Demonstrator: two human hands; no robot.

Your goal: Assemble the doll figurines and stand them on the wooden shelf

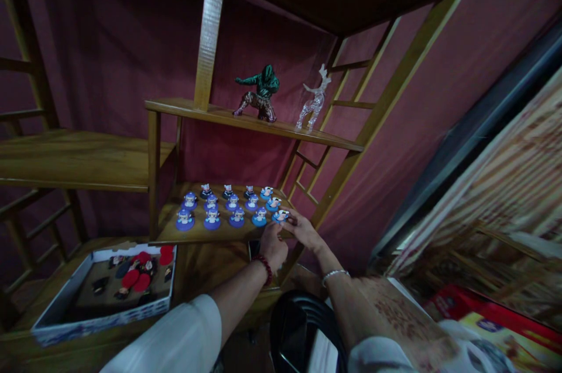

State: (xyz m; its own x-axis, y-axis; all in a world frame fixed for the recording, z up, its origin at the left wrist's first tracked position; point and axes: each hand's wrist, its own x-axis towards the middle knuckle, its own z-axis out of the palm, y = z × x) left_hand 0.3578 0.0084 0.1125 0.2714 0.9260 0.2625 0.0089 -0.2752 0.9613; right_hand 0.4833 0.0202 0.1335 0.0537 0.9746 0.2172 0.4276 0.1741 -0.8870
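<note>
At the right end of the front row, a small figurine (280, 216) with a white-and-black figure on a blue round base stands on the low shelf (169, 233). My right hand (305, 231) pinches it from the right with thumb and fingers. From the front, my left hand (274, 246) reaches in, its curled fingertips at the base; their exact grip is partly hidden. Rows of similar figurines fill the shelf beside them, among them a purple-based one (211, 219), a blue-based one (259, 216) and a dark one (227, 191).
Above, a shelf board (211, 117) bears a green-and-bronze kneeling statue (261, 93) and a clear deer figure (314, 101). Lower left stands an open box (170, 288) with red-based figures. A slanted wooden post (336, 191) borders the right side. A black stool-like object (285, 314) is below my arms.
</note>
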